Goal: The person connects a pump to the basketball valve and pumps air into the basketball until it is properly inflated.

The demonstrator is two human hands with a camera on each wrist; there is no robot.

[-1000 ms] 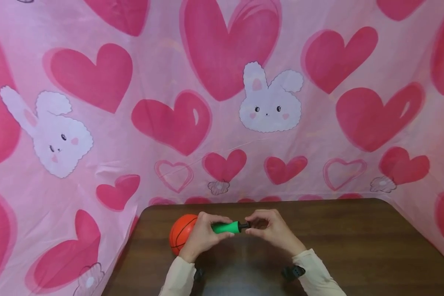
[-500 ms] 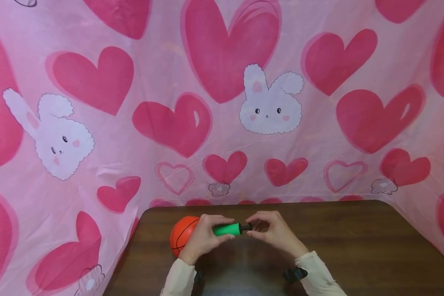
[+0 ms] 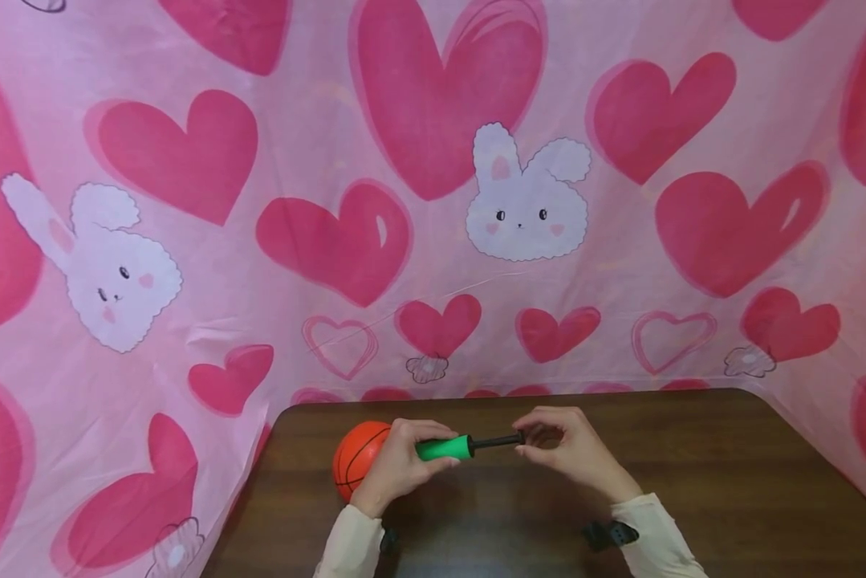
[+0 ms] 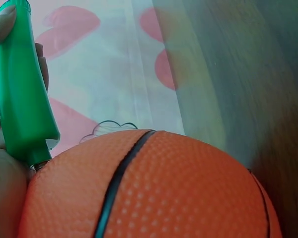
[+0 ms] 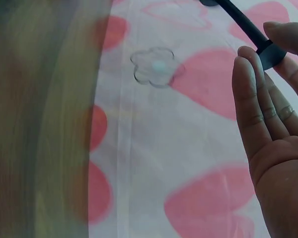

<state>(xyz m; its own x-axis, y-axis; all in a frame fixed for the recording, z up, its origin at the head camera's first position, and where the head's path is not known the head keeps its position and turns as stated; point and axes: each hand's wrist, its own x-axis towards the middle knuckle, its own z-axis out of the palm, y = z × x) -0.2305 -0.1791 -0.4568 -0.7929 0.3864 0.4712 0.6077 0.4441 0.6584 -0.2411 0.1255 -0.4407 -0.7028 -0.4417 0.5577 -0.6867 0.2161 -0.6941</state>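
A green hand pump (image 3: 449, 448) lies crosswise in my left hand (image 3: 392, 466), thumb and fingers gripping its barrel. The black plunger rod (image 3: 496, 441) sticks out to the right, drawn out of the barrel. At its end my right hand (image 3: 580, 449) pinches the black handle (image 5: 272, 55) between thumb and fingers. An orange basketball (image 3: 356, 459) with black lines sits at the left, partly covered by my left hand. In the left wrist view the pump's metal tip (image 4: 38, 165) meets the edge of the ball; whether it goes in is hidden.
Under the hands is a dark brown wooden table (image 3: 714, 482) with rounded far corners. A pink cloth (image 3: 433, 265) printed with hearts and rabbits hangs behind and along both sides. Black straps with a device (image 3: 610, 535) show at the wrists.
My right hand has moved right and pulled the plunger out, so much more black rod shows. The left hand, pump barrel and ball have stayed nearly in place.
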